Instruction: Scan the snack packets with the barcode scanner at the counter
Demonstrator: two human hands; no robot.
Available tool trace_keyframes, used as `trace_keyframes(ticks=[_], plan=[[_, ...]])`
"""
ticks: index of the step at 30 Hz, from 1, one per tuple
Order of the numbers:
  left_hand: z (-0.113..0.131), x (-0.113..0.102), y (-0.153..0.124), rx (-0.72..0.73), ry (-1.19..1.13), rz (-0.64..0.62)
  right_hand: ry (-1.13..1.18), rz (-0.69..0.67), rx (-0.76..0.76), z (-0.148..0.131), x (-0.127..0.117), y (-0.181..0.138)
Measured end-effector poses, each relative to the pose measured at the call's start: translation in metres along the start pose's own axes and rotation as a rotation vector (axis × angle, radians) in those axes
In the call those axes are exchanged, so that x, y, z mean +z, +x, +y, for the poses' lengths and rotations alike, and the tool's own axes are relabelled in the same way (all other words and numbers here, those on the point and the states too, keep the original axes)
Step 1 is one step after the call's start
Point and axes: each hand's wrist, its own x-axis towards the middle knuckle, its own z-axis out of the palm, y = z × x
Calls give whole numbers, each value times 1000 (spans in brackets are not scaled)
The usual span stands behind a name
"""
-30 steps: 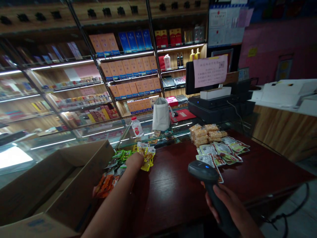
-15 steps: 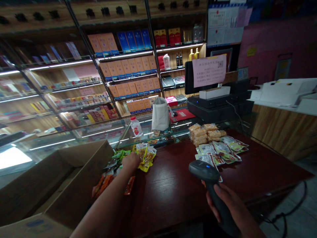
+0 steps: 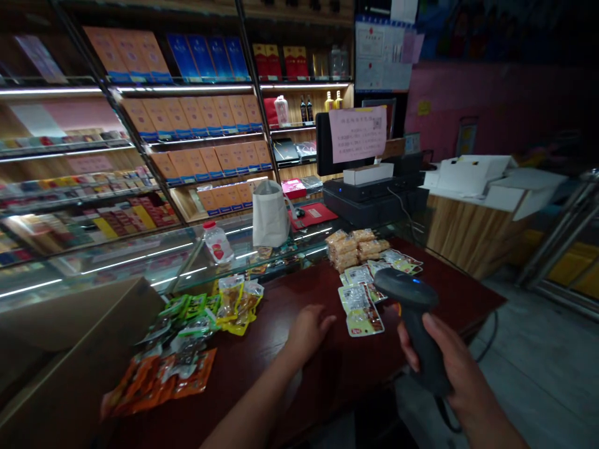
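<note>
Shop counter (image 3: 276,299); barcode scanner (image 3: 421,324) clasped in right hand (image 3: 461,368)
Foil pouch (image 3: 364,315) framed between that and left hand (image 3: 306,333), grip can't be told

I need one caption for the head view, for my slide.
Right hand gripping a scanner, left hand between the yellow packets and silver packets lying on a counter.

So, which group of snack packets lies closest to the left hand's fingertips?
The silver-and-green packets, just right of the left hand; the yellow packets and orange packets lie farther off, on its other side.
</note>
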Motion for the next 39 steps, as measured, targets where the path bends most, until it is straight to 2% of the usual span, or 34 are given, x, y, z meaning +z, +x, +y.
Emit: trace_keyframes(ticks=[5,9,11,16,21,23,26,28,32,39], plan=[[41,50,23,-253,12,38,-19,-6,-27,-4,-12,-6],[50,69,32,-313,70,48,-40,4,1,-1,-19,-9],[49,73,32,-310,29,55,-27,25,1,1,-22,-10],[36,70,22,-293,-129,101,-21,36,12,3,-23,-7],[14,65,0,-280,-281,106,-8,39,26,6,-15,-5],[5,66,-13,-275,-473,126,-3,41,34,7,-10,-5],[-3,66,-32,-281,-940,181,-4,36,52,9,-3,-5],[-5,62,-45,-299,-1124,205,-13,15,68,10,0,-5],[-5,48,-68,-351,-1162,256,-34,-57,118,16,7,-7],[-10,33,-91,-377,-961,405,-69,-211,219,37,31,-18]])
